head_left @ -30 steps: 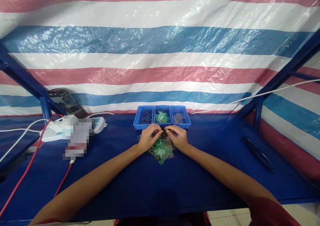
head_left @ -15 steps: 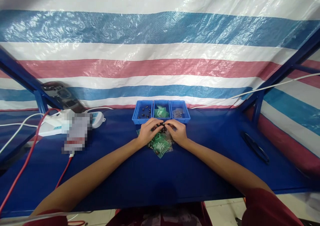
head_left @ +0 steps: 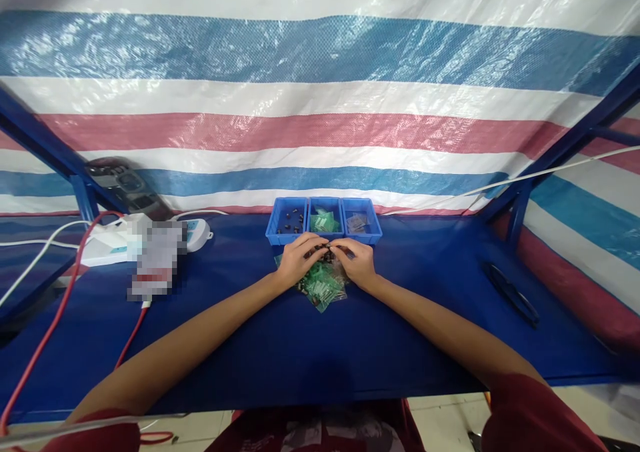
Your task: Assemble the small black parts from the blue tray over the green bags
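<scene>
My left hand (head_left: 300, 260) and my right hand (head_left: 355, 260) meet over a small pile, their fingers pinched on something dark and too small to make out. Under and in front of them lie green-tinted plastic bags (head_left: 323, 287) with small metal pieces, and dark small parts show between the hands. Just behind stand three blue bins side by side: the left bin (head_left: 271, 231) holds several dark small parts, the middle bin (head_left: 325, 239) a green bag, the right bin (head_left: 373, 239) clear little bags.
A white power strip (head_left: 100, 252) with cables and a blurred item (head_left: 159, 255) lie at the left of the blue table (head_left: 410, 352). Dark glasses (head_left: 511, 294) rest at the right. Blue frame bars and a striped sheet (head_left: 320, 132) stand behind.
The view has shifted slightly. Both hands stay at the pile, with their fingers still pinched close together.
</scene>
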Available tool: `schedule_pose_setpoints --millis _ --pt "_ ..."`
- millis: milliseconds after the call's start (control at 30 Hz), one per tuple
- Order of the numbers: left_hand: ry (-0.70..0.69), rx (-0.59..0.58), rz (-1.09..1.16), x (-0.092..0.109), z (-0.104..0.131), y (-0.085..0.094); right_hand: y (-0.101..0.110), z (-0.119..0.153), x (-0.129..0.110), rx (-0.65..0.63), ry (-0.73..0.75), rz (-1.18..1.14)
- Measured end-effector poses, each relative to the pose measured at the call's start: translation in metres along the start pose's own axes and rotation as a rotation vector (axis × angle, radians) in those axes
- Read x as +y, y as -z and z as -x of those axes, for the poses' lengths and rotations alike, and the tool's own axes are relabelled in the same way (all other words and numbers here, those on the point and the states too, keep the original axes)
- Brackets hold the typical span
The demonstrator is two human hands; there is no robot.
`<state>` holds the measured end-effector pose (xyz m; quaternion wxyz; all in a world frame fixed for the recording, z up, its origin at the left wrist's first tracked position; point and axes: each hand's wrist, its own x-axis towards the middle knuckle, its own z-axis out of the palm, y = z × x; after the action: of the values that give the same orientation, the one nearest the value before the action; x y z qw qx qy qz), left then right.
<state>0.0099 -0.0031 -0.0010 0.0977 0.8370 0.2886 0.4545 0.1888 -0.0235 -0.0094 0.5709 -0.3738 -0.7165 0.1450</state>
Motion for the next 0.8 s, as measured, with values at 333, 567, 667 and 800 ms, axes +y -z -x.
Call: schedule_pose_setpoints --millis 333,567,667,800 --pt "0.029 0.000 0.016 0.0003 0.0008 0.0012 -0.0025 -0.0001 0.0002 -0.006 -0.018 -0.013" --pt "0.046 0.009 0.050 0.0022 -0.0005 0.0022 -0.0030 -0.0009 0.0000 -0.026 -0.001 -0.027" --pt "0.050 0.010 0.062 0.0015 -0.0005 0.0022 -0.0030 -0.0012 -0.0003 -0.042 -0.003 -0.024" --pt "0.066 0.016 0.065 0.0013 -0.0007 0.0022 -0.0025 -0.0014 -0.0017 -0.058 -0.003 -0.028"
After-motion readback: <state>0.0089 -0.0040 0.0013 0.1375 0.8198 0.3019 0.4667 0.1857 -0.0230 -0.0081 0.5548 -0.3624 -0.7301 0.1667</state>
